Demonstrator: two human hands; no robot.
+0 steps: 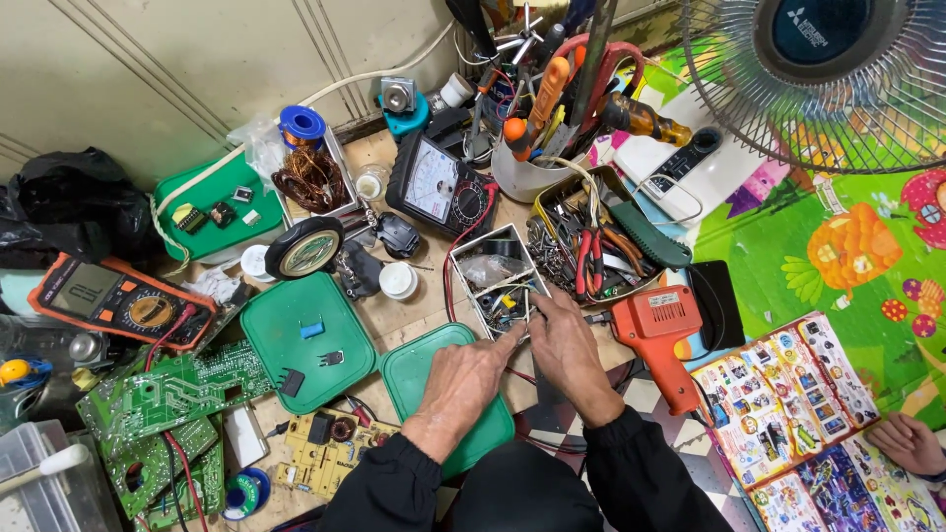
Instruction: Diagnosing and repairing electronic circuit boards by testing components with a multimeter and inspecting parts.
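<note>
Illumination is bright, even and diffuse, arriving from above. Shadows are soft and short, sitting close under the hands (pixel 522 365) and beneath the tools on the surface (pixel 414 315). Colours are saturated and well exposed. Mild glare appears on the analogue meter face (pixel 431 180) and the green lids (pixel 305 345). Focus is sharp across the centre. Wide-angle distortion bends the wall lines and stretches the fan (pixel 823 74) at the frame edges. No motion blur is visible.

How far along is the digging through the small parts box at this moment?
Done: circuit boards lie out, and loose components sit on the green lid. In hand: the left hand and right hand both have fingertips in the small parts box. Nothing is visibly lifted out yet; the orange soldering gun lies untouched.
</note>
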